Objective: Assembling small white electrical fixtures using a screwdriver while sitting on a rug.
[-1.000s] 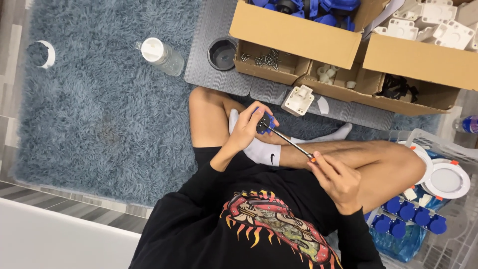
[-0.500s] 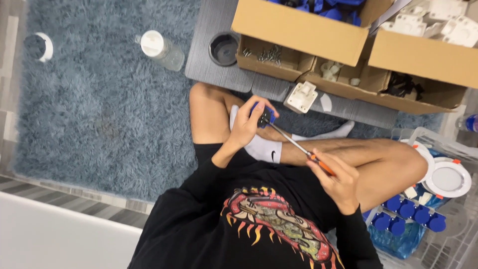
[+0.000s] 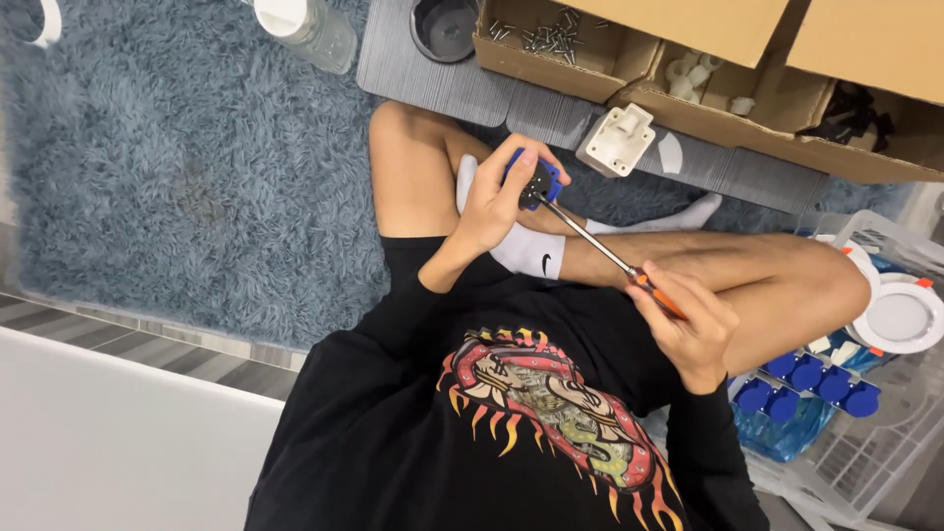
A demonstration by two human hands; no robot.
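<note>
Both busy: left hand (image 3: 492, 202) grips blue part (image 3: 536, 182), right hand (image 3: 688, 329) grips screwdriver (image 3: 600, 251) below box edge (image 3: 590, 93)

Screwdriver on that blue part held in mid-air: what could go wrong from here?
The left hand holds the blue part unsupported above the legs, so the screwdriver tip could slip off toward the fingers or the leg. The right hand grips the far end of a long shaft, so the tip may wobble. A loosened screw could vanish into the shaggy rug.

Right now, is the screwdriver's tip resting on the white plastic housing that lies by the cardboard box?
No, the screwdriver in the right hand meets the blue part held by the left hand; the white housing lies apart.
</note>
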